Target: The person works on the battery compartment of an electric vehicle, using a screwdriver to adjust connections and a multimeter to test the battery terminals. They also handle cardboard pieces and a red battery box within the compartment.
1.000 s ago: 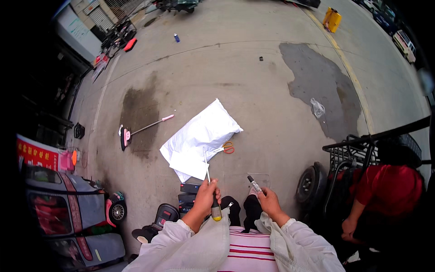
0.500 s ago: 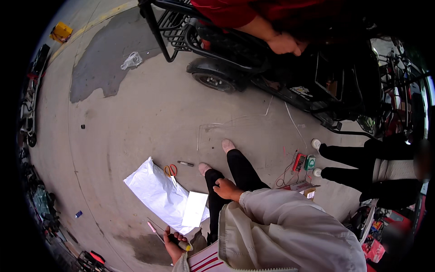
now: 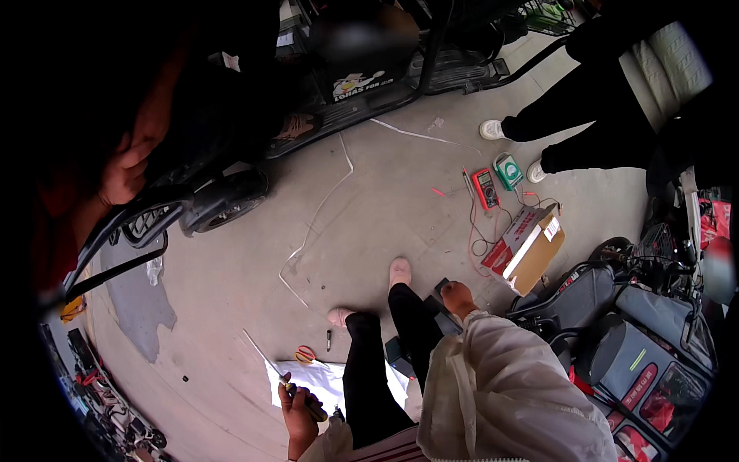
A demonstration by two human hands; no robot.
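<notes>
Metal-shafted screwdriver (image 3: 265, 354): probably light, stiff; best held by its handle (image 3: 316, 410)
Left hand (image 3: 299, 416): wrapped round it
Right hand (image 3: 458, 299): curled, contents unclear

- The screwdriver (image 3: 267, 357) is showing a smooth metal shaft and a dark handle that is looking like plastic.
- The white sack (image 3: 319, 377) is looking like thin, creased plastic.
- The scissors (image 3: 305, 354) are showing smooth, plastic-looking loops.
- The red meter (image 3: 486, 189) is presenting a hard plastic-looking case.
- The carton (image 3: 539, 258) is showing plain brown cardboard, matt, beside smoother printed panels.
- The ground (image 3: 400, 208) is looking like matt, slightly rough concrete.
- The pale sleeve (image 3: 519, 385) is wrinkling as thin cloth with a faint sheen.
- The trousers (image 3: 366, 362) are appearing as soft, matt black cloth.
- The clear bag (image 3: 155, 269) is glinting like glossy film.
</notes>
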